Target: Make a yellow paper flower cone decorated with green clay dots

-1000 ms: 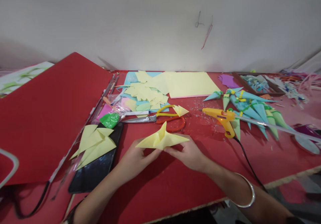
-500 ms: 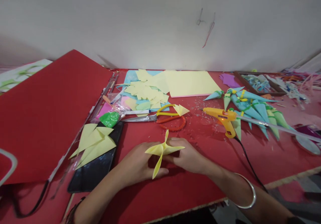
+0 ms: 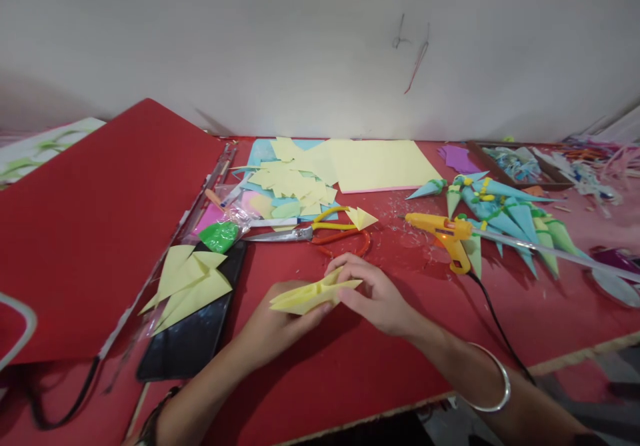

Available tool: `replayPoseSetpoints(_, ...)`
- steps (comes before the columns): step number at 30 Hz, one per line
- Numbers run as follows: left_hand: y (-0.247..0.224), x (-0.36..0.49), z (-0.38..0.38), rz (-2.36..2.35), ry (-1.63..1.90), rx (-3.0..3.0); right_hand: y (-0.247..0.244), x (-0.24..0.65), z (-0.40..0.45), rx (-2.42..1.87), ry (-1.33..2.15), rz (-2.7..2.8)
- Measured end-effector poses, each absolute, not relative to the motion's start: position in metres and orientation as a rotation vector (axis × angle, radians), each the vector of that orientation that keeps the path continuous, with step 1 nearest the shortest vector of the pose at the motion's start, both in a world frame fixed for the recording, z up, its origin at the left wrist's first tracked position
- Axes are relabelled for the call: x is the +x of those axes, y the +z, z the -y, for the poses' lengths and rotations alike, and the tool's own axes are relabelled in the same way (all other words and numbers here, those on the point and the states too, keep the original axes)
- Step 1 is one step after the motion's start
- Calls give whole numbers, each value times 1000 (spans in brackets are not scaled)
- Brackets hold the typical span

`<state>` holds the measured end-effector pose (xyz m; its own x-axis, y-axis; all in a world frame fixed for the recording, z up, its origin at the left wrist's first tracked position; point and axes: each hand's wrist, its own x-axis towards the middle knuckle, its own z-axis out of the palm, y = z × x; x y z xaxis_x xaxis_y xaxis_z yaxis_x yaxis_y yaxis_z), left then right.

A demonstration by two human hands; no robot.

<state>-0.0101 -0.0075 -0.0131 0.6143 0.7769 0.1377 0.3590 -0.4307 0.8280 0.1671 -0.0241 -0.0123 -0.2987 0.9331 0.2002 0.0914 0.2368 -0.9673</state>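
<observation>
Between my hands is a folded yellow paper [image 3: 313, 294], held above the red table, its pointed flaps lying nearly flat together. My left hand [image 3: 280, 319] grips it from the left and below, thumb along the near edge. On the right end, my right hand [image 3: 373, 293] pinches the paper between thumb and fingers. Just beyond my hands lie scissors [image 3: 300, 234] with yellow and red handles, and a small folded yellow paper piece [image 3: 362, 219] rests on the handles. Several folded yellow papers [image 3: 193, 283] lie on a black phone or tablet [image 3: 185, 356] to the left.
An orange glue gun [image 3: 445, 229] with a long clear stick and a black cord lies at right, before several blue and green paper cones [image 3: 500, 216]. Yellow sheets [image 3: 385, 166] and scraps [image 3: 295, 183] are at the back. A large red board [image 3: 110, 233] stands at left.
The yellow paper's flaps, spread in a four-pointed star before, are now pressed together and tilted. My right hand has shifted up, its thumb and fingers now on the paper's right end.
</observation>
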Motion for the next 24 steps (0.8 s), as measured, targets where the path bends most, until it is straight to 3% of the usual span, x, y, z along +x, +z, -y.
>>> replayPoseSetpoints(14, -13, -5, 7, -988, 642, 1851, -14, 164, 26, -1175, 1225, 1347)
replayPoseSetpoints(24, -12, -5, 6, -1106, 474, 1830, -19, 163, 26, -1213, 1291, 1511)
